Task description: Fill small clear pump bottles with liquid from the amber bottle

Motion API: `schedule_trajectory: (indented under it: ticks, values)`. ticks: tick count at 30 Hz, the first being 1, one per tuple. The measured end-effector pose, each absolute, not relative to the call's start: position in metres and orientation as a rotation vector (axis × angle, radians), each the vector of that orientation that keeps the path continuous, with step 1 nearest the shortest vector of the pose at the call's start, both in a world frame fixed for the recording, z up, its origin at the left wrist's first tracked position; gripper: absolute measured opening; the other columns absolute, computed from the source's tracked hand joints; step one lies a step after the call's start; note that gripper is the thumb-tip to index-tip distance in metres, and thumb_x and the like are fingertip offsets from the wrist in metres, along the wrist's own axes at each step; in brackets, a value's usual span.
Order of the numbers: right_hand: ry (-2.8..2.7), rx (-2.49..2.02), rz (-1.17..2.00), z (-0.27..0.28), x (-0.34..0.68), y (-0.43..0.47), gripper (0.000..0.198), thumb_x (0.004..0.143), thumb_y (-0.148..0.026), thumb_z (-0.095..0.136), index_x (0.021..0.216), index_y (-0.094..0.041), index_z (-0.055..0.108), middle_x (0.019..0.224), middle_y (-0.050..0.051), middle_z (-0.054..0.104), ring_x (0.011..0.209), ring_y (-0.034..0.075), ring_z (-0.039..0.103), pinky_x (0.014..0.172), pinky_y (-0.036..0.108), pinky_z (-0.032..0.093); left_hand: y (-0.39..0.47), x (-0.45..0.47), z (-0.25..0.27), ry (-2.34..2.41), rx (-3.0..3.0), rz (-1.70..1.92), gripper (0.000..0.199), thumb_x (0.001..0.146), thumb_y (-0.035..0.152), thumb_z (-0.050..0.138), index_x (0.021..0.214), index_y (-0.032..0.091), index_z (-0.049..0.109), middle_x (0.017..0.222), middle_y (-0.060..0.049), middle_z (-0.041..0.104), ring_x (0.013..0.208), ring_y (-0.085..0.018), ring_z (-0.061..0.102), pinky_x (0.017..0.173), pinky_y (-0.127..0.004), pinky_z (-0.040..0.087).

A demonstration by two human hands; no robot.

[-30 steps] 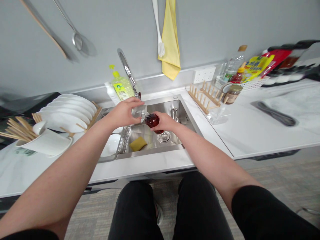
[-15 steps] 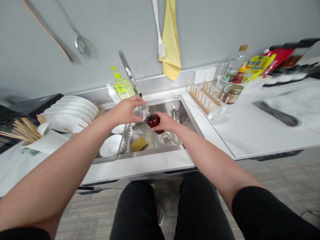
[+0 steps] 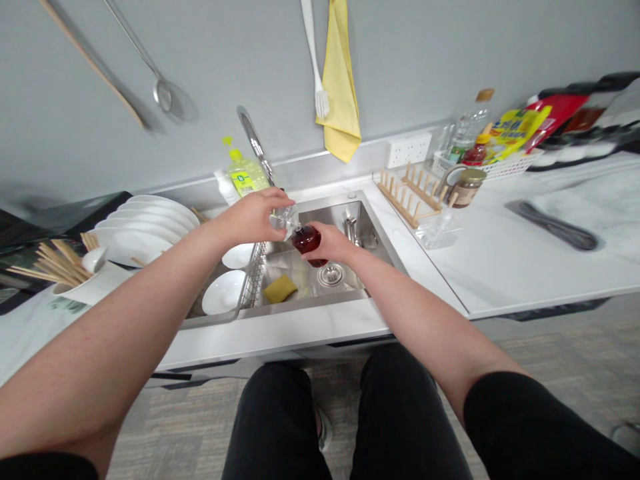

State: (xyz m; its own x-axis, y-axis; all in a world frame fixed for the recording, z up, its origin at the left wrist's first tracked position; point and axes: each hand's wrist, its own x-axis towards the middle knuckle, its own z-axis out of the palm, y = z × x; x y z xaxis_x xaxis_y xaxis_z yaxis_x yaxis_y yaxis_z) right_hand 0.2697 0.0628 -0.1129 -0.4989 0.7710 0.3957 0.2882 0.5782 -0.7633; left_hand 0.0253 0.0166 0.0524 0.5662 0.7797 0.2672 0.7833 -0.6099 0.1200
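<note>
Over the sink [image 3: 385, 257], my left hand [image 3: 260, 217] is closed around a small clear container [image 3: 289, 215], tilted so that its end meets the neck of a dark red bottle [image 3: 305, 241]. My right hand [image 3: 331, 244] wraps that rounded, see-through bottle from the right side, with its neck pointing up and left. Whether liquid passes between the two is too small to tell. Beneath them in the basin are the round drain [image 3: 331, 274] and a yellow-green sponge [image 3: 281, 289].
Left of the basin, a wire rack [image 3: 255, 280] holds white bowls [image 3: 224, 292]. White plates [image 3: 145, 227] and a chopstick holder [image 3: 95, 283] stand farther left. Behind is the faucet [image 3: 255, 141] beside a soap bottle [image 3: 247, 175]. A wooden rack [image 3: 415, 193] and a jar [image 3: 469, 187] are rightward.
The view has shifted very slightly. My left hand and the clear container tip a little differently against the bottle's neck; my right hand keeps its grip in nearly the same place.
</note>
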Motion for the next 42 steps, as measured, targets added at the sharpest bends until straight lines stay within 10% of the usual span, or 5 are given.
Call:
schedule_trajectory:
  ticks: [42]
  values:
    - [-1.905, -0.845, 0.828, -0.109, 0.268, 0.062, 0.082, 0.067, -0.034, 0.109, 0.141, -0.027, 0.075, 0.133, 0.008, 0.086, 0.124, 0.037, 0.083, 0.118, 0.058, 0.065, 0.030, 0.057, 0.093, -1.324, -2.692, -0.142, 0.081, 0.074, 0.042, 0.083, 0.153, 0.027, 0.081, 0.149, -0.009, 0.076, 0.128, -0.038, 0.077, 0.115, -0.046, 0.060]
